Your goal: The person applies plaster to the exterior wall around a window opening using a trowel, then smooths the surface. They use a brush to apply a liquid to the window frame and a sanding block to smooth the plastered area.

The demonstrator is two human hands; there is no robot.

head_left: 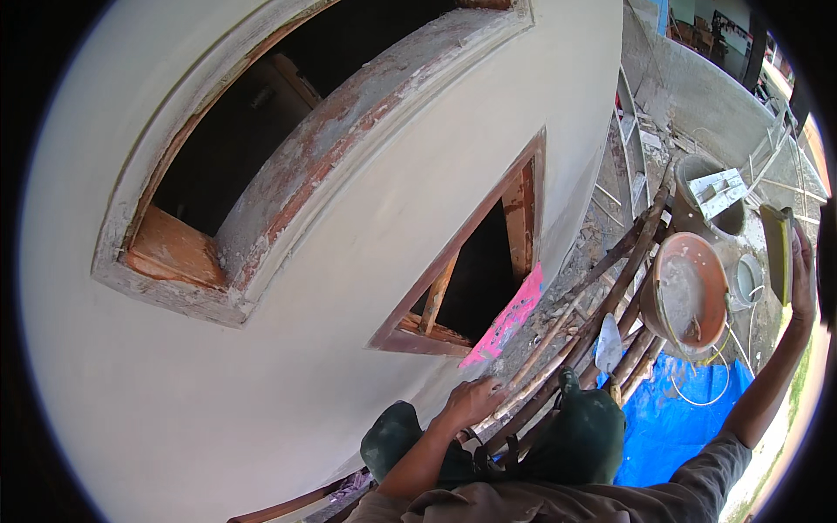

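My right hand is stretched far out to the right, gripping a plastering float with a yellow-green face, held on edge. My left hand rests low in front of me by my knee, its fingers curled beside the thin wooden poles; whatever may be inside the fist is hidden. Between the hands, an orange-brown basin with wet grey mortar stands on the poles. A pointing trowel with a grey, mortar-smeared blade lies on the poles just in front of my right knee.
On the left, a pale plastered wall holds a curved window opening and a triangular one with pink sheeting at its sill. A large bucket carries a white float. Below are a blue tarp, a ladder and rubble.
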